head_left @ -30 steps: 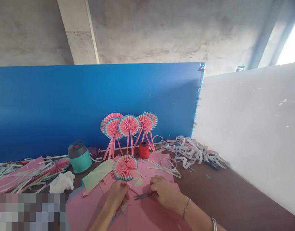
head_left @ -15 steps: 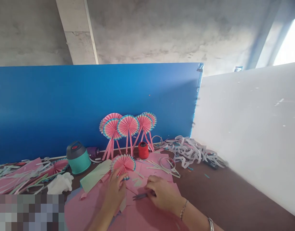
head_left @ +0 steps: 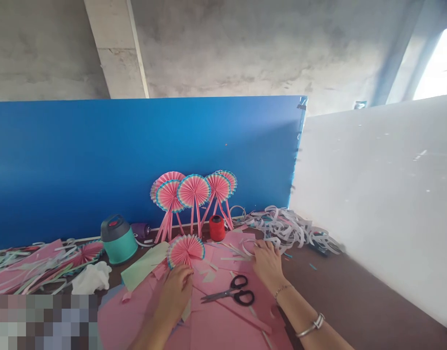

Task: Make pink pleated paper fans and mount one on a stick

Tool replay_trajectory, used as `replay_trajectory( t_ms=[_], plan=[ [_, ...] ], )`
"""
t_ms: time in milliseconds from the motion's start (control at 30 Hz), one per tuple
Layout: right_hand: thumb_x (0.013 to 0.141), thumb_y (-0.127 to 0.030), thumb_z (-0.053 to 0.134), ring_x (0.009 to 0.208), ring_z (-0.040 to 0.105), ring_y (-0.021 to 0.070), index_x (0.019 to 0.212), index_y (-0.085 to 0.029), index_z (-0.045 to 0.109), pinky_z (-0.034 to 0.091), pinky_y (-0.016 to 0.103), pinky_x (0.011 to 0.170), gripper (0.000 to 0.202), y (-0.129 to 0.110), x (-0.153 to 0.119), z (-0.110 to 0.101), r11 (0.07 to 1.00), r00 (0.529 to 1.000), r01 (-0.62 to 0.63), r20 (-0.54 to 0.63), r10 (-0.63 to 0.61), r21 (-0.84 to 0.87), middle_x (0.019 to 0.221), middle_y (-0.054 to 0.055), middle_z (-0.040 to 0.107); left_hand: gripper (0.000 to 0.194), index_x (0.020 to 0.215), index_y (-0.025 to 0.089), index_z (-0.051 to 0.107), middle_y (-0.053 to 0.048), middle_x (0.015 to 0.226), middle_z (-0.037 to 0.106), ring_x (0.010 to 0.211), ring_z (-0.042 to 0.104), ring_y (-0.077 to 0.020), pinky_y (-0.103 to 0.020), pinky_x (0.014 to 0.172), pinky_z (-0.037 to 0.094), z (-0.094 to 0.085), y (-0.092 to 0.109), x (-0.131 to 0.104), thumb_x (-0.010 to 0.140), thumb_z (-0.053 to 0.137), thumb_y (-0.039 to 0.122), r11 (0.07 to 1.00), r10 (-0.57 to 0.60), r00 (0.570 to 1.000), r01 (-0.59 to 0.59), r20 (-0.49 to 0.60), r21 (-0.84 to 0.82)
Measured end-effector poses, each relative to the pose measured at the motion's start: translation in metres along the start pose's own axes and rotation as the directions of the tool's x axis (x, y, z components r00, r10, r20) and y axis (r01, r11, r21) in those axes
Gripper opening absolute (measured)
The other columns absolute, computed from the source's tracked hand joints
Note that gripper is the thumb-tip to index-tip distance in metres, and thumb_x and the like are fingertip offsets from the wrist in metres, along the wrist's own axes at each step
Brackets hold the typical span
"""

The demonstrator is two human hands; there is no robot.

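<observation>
A pleated pink paper fan [head_left: 187,250] with a pale and blue edge lies on pink paper sheets [head_left: 216,335]. At its lower edge, my left hand [head_left: 177,288] has its fingers curled and closed on the fan; the exact grip is partly hidden. My right hand [head_left: 267,261] reaches over to a looped whitish strip [head_left: 248,247], fingers bent down around it. Between the hands, scissors [head_left: 229,293] with black handles lie on the sheets, blades slightly apart and pointing left. A narrow pink paper strip [head_left: 245,315] runs underneath them.
Finished pink fans [head_left: 194,190] with paper tails lean on the blue partition [head_left: 81,160]. A red thread spool [head_left: 216,228] stands before them. Left are a teal-and-grey container [head_left: 118,243] and white crumpled tissue [head_left: 92,278]. Tangled white strips [head_left: 282,226] pile at right.
My right hand has let go of the scissors, leaving them on the pink sheets, and moved right and away to the looped strip. My left hand stays by the fan.
</observation>
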State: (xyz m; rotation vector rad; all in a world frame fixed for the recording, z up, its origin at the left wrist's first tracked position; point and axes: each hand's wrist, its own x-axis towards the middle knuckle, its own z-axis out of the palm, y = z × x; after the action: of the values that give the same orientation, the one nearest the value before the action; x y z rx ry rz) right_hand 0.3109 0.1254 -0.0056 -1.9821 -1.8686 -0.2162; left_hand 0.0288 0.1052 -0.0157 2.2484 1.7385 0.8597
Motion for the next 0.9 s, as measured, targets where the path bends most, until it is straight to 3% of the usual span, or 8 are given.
replay_trajectory(
  t_ms=[167, 367, 467, 600, 900],
  plan=[
    [0.082, -0.024, 0.054, 0.108, 0.048, 0.0275, 0.070, -0.021, 0.061, 0.036, 0.041, 0.085, 0.014, -0.017, -0.003, -0.009, 0.926, 0.978, 0.156, -0.185, -0.096, 0.344, 0.114, 0.007, 0.061, 0.025, 0.084, 0.022, 0.068, -0.006, 0.095, 0.071, 0.094, 0.063, -0.0217, -0.038, 0.087, 0.048, 0.007, -0.006, 0.003, 0.077, 0.045, 0.015, 0.996, 0.017, 0.988, -0.030, -0.155, -0.082],
    [0.083, -0.021, 0.054, 0.088, 0.053, 0.0211, 0.069, -0.021, 0.053, 0.038, 0.036, 0.081, 0.014, -0.044, -0.020, -0.019, 0.707, 0.933, 0.358, -0.210, -0.292, 0.609, 0.088, 0.004, 0.061, 0.034, 0.117, 0.023, 0.061, -0.009, 0.117, 0.064, 0.111, 0.058, -0.0234, -0.042, 0.093, 0.048, 0.010, 0.015, -0.008, 0.089, 0.044, 0.028, 0.954, 0.129, 0.967, -0.181, -0.220, -0.239],
    [0.084, -0.020, 0.055, 0.080, 0.053, 0.0183, 0.072, -0.021, 0.053, 0.038, 0.034, 0.078, 0.012, -0.057, -0.031, -0.023, 0.657, 0.907, 0.391, -0.149, -0.393, 0.644, 0.079, 0.001, 0.060, 0.039, 0.129, 0.025, 0.052, -0.009, 0.128, 0.058, 0.120, 0.052, -0.0238, -0.045, 0.098, 0.046, 0.013, 0.026, -0.016, 0.091, 0.045, 0.031, 0.942, 0.164, 0.959, -0.222, -0.232, -0.251],
    [0.083, -0.019, 0.057, 0.078, 0.053, 0.0173, 0.070, -0.021, 0.052, 0.039, 0.031, 0.075, 0.014, -0.067, -0.041, -0.024, 0.685, 0.905, 0.367, -0.071, -0.420, 0.630, 0.075, 0.000, 0.059, 0.042, 0.134, 0.026, 0.046, -0.010, 0.131, 0.056, 0.122, 0.050, -0.0231, -0.044, 0.099, 0.046, 0.015, 0.033, -0.020, 0.093, 0.043, 0.025, 0.906, 0.291, 0.929, -0.345, -0.230, -0.246],
    [0.091, -0.025, 0.047, 0.071, 0.051, 0.0153, 0.071, -0.021, 0.049, 0.039, 0.028, 0.071, 0.020, -0.070, -0.045, -0.018, 0.696, 0.894, 0.389, -0.063, -0.444, 0.603, 0.071, 0.000, 0.058, 0.044, 0.134, 0.027, 0.045, -0.009, 0.132, 0.055, 0.124, 0.048, -0.0216, -0.042, 0.099, 0.046, 0.012, 0.036, -0.021, 0.092, 0.045, 0.017, 0.856, 0.453, 0.861, -0.493, -0.233, -0.157]
  ],
)
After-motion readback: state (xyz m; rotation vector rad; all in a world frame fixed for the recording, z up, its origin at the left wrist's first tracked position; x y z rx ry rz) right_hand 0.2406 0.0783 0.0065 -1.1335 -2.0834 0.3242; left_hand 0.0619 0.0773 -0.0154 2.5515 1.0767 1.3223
